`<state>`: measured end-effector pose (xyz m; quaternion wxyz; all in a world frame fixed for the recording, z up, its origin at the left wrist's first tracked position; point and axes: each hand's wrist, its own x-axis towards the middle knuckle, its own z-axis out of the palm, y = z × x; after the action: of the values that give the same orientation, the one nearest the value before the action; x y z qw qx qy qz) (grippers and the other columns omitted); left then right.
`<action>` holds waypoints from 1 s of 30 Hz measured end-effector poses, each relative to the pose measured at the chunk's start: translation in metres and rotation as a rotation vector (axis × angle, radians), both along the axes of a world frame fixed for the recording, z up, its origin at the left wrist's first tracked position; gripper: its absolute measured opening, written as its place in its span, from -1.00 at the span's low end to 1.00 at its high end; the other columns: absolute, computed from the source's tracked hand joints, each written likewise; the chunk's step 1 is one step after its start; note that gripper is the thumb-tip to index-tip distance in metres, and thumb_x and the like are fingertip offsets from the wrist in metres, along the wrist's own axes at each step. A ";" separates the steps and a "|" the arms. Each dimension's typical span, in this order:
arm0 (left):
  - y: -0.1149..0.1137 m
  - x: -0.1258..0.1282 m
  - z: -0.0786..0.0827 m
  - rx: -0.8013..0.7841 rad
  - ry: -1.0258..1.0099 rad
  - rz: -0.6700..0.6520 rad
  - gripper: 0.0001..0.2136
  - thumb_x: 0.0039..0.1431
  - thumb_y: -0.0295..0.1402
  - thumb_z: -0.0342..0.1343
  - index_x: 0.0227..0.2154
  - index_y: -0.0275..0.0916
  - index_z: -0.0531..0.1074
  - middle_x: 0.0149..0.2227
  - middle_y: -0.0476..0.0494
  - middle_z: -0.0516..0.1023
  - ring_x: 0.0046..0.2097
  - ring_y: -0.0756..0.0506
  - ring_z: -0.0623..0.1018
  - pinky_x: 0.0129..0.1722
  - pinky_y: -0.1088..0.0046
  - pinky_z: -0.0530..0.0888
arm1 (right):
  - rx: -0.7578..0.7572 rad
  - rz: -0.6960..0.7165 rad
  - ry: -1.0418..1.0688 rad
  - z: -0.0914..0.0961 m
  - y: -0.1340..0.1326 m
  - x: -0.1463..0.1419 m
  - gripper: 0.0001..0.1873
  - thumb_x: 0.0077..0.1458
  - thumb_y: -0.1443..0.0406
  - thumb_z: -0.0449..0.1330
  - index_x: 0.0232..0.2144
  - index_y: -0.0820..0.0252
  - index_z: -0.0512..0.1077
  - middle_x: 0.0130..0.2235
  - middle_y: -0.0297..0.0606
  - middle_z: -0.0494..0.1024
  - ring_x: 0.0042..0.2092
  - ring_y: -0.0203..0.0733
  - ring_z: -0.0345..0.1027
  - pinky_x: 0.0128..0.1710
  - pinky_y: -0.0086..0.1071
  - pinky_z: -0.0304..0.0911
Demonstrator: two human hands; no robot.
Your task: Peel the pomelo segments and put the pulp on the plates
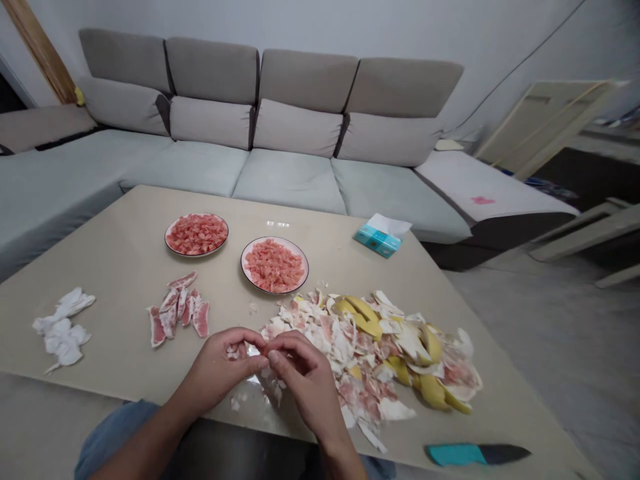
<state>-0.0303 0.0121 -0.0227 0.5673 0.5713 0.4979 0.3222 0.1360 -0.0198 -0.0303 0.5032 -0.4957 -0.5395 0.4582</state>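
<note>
My left hand [217, 367] and my right hand [305, 380] meet low over the table's near edge, their fingertips pinched together on a small pale piece of pomelo [255, 350], mostly hidden by my fingers. Just right of my right hand lies a large heap of pomelo peel [370, 353], with yellow rind, white pith and pink scraps. Further off, two white plates [197, 235] [274, 265] hold pink pomelo pulp. Left of my hands sit peeled pink membrane pieces [177, 310] and a crumpled white pile [63, 330].
A kitchen knife with a teal handle [475, 455] lies at the table's near right edge. A blue tissue box [380, 237] stands at the far edge of the beige table [100, 267]. Behind the table runs a grey sectional sofa [290, 133].
</note>
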 end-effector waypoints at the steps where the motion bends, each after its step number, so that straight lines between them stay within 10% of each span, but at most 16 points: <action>1: 0.000 0.000 0.001 -0.025 -0.033 -0.013 -0.79 -0.05 -0.29 0.28 -0.33 -0.25 0.54 -0.55 0.05 0.42 -0.48 0.02 0.32 -0.47 0.56 0.24 | -0.020 0.003 0.018 0.000 0.000 0.000 -0.86 0.10 0.21 0.23 -0.37 0.16 0.53 -0.30 -0.22 0.50 -0.23 -0.17 0.39 -0.31 -0.39 0.30; 15: -0.002 0.004 0.004 -0.293 -0.324 0.033 -0.65 0.02 -0.16 0.23 -0.21 -0.32 0.48 -0.60 0.09 0.27 -0.59 0.12 0.13 -0.65 0.63 0.00 | -0.168 -0.015 0.330 -0.006 0.001 -0.003 -0.82 0.06 0.17 0.26 -0.34 0.15 0.47 -0.37 -0.36 0.44 -0.47 -0.35 0.34 -0.42 -0.46 0.29; 30: 0.000 0.010 -0.001 -0.017 -0.101 0.129 -0.83 -0.01 -0.32 0.23 -0.35 -0.28 0.49 -0.60 0.09 0.28 -0.55 0.07 0.22 -0.56 0.60 0.15 | -0.137 -0.024 0.180 -0.010 -0.001 -0.016 -0.79 0.05 0.16 0.27 -0.31 0.15 0.41 -0.44 -0.39 0.39 -0.52 -0.36 0.25 -0.55 -0.50 0.23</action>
<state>-0.0205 0.0121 -0.0238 0.5745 0.5162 0.5074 0.3821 0.1196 -0.0204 -0.0403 0.5198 -0.4923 -0.4536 0.5308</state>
